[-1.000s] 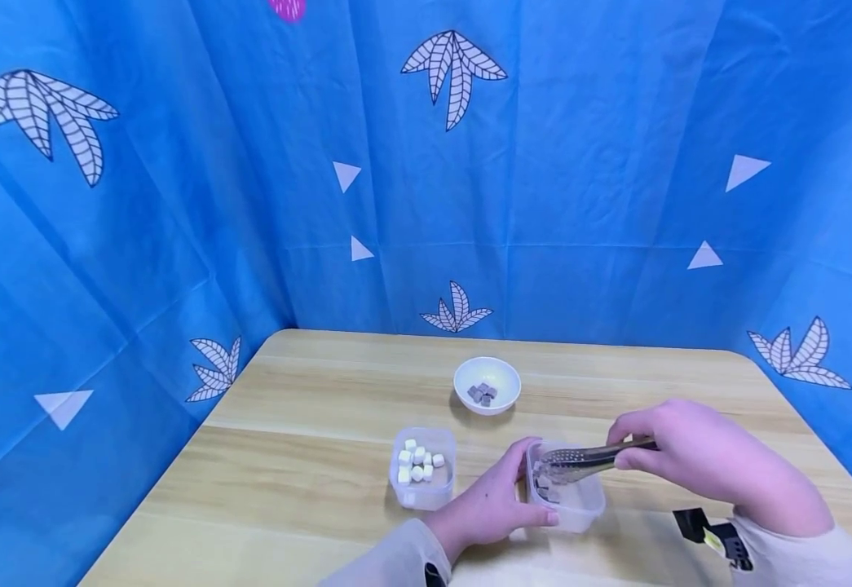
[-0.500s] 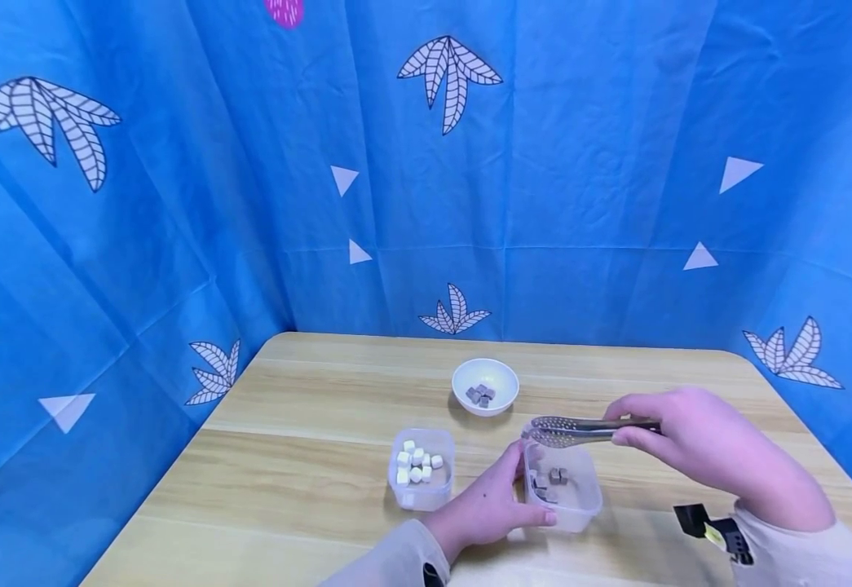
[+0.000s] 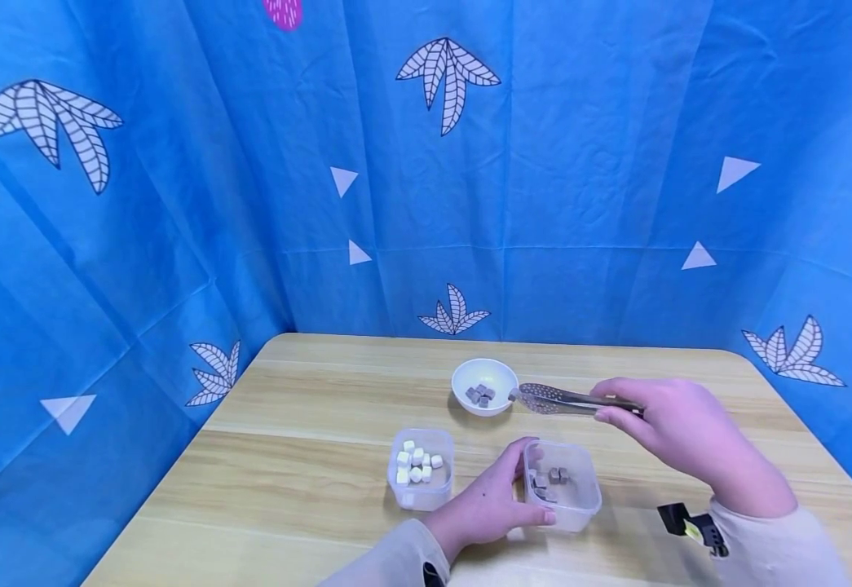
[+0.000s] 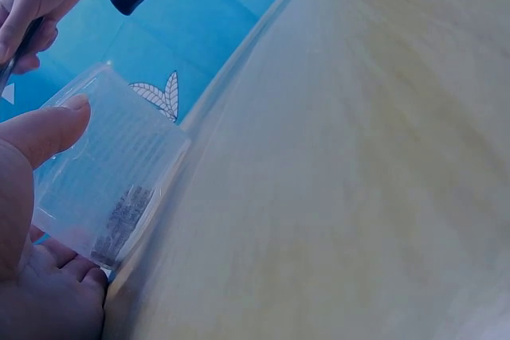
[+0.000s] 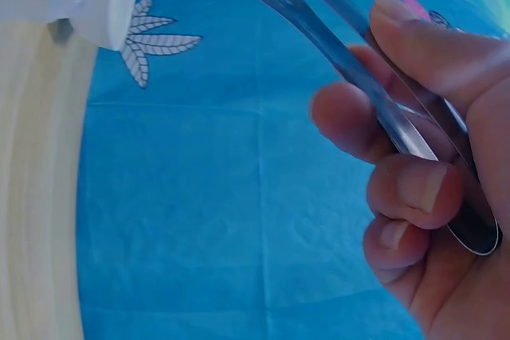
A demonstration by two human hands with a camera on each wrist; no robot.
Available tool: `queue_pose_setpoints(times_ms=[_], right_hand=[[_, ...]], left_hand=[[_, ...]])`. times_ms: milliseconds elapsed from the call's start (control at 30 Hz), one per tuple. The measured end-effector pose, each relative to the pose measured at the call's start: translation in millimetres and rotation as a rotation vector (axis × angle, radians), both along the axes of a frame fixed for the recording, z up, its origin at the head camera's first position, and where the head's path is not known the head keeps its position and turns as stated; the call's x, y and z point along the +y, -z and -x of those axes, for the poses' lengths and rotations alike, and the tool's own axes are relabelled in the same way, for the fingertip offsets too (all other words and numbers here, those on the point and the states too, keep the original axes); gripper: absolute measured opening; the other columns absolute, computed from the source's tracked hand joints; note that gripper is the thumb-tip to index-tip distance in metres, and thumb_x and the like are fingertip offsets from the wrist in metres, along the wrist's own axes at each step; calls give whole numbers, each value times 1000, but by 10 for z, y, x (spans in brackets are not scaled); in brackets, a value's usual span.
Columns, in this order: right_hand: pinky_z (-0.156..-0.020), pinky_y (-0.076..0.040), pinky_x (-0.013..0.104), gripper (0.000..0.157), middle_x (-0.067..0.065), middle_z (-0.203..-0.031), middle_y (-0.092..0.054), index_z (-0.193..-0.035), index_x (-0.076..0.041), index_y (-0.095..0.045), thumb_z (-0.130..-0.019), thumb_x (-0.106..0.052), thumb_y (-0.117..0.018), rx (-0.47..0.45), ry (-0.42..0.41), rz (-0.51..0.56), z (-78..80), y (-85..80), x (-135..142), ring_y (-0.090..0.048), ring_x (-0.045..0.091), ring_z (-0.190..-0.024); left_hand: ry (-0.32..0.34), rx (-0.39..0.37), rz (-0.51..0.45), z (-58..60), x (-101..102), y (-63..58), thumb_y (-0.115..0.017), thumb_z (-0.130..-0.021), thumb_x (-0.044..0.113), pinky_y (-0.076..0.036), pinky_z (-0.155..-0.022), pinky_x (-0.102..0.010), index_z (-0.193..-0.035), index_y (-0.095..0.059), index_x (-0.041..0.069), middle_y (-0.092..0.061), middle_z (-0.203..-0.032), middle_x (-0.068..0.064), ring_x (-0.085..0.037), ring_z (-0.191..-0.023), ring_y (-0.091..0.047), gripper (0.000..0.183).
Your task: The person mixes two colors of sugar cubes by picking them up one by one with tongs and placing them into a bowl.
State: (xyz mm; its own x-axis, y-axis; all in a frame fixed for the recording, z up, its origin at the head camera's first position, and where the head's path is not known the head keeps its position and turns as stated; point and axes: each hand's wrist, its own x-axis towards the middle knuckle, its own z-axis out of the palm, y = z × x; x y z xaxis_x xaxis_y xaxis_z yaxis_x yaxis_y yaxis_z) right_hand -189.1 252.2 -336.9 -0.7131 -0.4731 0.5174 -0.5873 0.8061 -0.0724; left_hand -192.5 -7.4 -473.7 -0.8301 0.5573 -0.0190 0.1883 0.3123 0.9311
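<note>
My right hand (image 3: 660,416) holds metal tongs (image 3: 565,399), thumb on one arm and fingers round the other. At their perforated tips, beside the right rim of a white bowl (image 3: 497,377), is a small grey-brown cube (image 3: 514,395). Several similar cubes (image 3: 480,395) lie in that bowl. My left hand (image 3: 487,501) grips a clear plastic container (image 3: 576,519) by its left side, thumb along the near wall. A few brown cubes (image 3: 558,475) sit inside. In the right wrist view the tongs (image 5: 351,77) point up and left, their tips near the top edge.
Left of my left hand stands another clear container (image 3: 426,499) with several white cubes (image 3: 416,458) in it. All of this is on a wooden table (image 3: 286,456). Blue patterned cloth (image 3: 580,204) hangs behind the table and along its sides.
The tongs have lifted out of the right container and moved up and left to the bowl's edge, carrying a cube. My left hand keeps its grip on the container.
</note>
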Motion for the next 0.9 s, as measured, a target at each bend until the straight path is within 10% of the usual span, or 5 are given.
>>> queue_pose_setpoints(times_ms=[900], right_hand=[[-51, -44, 35, 12, -12, -78, -70, -100, -24, -75, -89, -30, -78, -113, 120, 8, 246, 403, -239, -49, 4, -55]], left_hand=[[10, 7, -2, 6, -12, -6, -86, -80, 37, -28, -117, -46, -156, -29, 27, -47, -149, 11, -9, -134, -45, 95]])
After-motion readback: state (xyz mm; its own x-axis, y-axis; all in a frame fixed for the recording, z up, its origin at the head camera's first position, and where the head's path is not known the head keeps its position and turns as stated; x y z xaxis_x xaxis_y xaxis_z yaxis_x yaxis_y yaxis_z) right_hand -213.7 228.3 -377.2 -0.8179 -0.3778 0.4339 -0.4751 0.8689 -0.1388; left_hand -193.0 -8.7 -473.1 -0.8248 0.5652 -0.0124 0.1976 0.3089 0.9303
